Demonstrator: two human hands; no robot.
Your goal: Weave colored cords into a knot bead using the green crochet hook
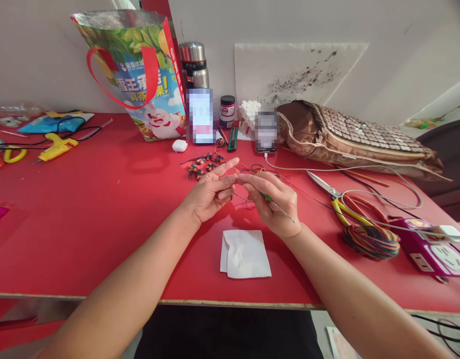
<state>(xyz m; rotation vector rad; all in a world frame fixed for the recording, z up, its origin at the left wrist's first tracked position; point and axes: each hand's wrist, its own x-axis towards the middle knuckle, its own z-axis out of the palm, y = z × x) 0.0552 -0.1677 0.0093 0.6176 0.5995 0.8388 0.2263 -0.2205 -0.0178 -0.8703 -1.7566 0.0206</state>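
Both hands meet over the middle of the red table. My left hand pinches thin orange and red threads, with its index finger stretched out. My right hand is closed on a thin metal needle tool with a green grip, and its fingertips pinch the same threads. A folded white paper lies just below the hands. Several small multicoloured knotted pieces lie just beyond my left hand.
Yellow-handled scissors and a coil of multicoloured cord lie to the right, near a purple power strip. A printed shopping bag, a steel flask, a phone on a cable and a brown cushion stand behind. A yellow glue gun lies far left.
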